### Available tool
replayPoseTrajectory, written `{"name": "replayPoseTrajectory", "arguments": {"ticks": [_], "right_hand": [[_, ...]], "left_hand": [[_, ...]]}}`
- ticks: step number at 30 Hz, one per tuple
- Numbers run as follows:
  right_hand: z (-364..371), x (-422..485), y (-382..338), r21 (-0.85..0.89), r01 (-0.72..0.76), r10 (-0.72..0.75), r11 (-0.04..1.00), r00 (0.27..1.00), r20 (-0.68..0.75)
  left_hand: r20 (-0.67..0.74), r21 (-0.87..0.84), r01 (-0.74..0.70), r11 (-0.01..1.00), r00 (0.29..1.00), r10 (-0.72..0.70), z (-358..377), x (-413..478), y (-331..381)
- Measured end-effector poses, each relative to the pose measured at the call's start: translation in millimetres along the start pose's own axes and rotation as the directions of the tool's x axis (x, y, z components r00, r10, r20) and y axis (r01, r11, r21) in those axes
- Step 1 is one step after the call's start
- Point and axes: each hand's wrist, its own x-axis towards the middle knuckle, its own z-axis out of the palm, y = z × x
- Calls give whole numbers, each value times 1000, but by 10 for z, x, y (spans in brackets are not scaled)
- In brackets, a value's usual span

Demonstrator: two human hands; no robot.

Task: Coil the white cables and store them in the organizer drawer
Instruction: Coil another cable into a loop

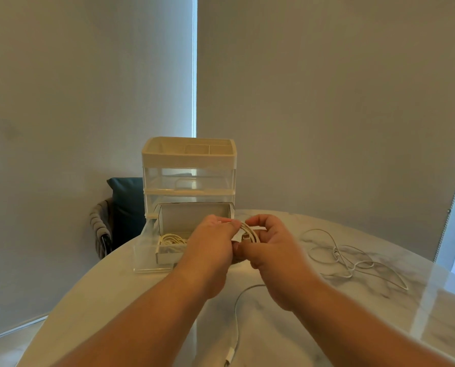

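Left of centre, the clear plastic drawer (144,250) stands pulled out, one coiled cable (171,239) already inside. At centre, the left hand (210,245) and right hand (271,251) pinch a glossy white coil (249,232) in curled fingers (258,221), seemingly to hold its loops tight. Its tail (237,319) trails down the marbled worktop (287,345). At right, a thin cable (353,263) lies tangled.

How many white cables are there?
3: a coiled cable in the open drawer, a held cable between left hand and right hand, a loose cable on the table at right. More may be hidden.
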Motion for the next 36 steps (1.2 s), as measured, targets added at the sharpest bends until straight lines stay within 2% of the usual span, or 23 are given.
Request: {"name": "replayPoseTrajectory", "arguments": {"ticks": [2,5,7,9,12,13,17,21,23,24,26,28,29,36], "right_hand": [[-15,9,4,-14,31,-31,999,999,-19],[-26,-4,0,-92,166,-174,982,981,-89],[-33,-6,3,-75,221,-229,972,965,-130],[-40,10,-1,4,183,-180,983,969,-169],[-49,71,7,253,-4,46,967,986,-163],[-53,86,14,270,-40,81,962,987,-141],[-76,118,29,274,-63,101,960,987,-127],[-62,117,44,272,-57,78,961,995,-66],[-51,111,56,266,-62,81,962,995,-62],[-52,118,62,266,-63,88,962,993,-83],[-74,143,69,281,-63,108,958,983,-149],[-110,168,66,301,-50,115,952,973,-200],[-128,174,59,309,-43,113,950,971,-212],[-207,238,80,258,-10,81,966,960,-267]], "left_hand": [[-17,-33,13,999,1000,-13,-15,22,-1],[-28,-36,-7,999,1000,6,-22,45,-7],[-46,-57,-7,998,999,4,-14,64,-9],[-69,-115,8,993,997,-16,-15,90,6],[-104,-166,29,986,993,-46,-33,112,27],[-112,-160,25,987,993,-43,-33,110,24],[-118,-117,-7,993,993,-6,14,53,7],[-126,-303,-11,953,992,-29,87,-21,8],[-122,-336,-8,942,992,-35,112,-52,13],[-126,-318,-6,948,991,-36,123,-64,12],[-139,-143,-13,990,990,-7,131,-53,-10],[-106,19,-21,1000,994,23,122,-38,-30],[-69,27,-20,999,997,22,108,-33,-32],[155,-172,72,982,987,-45,-58,-2,88]]}}
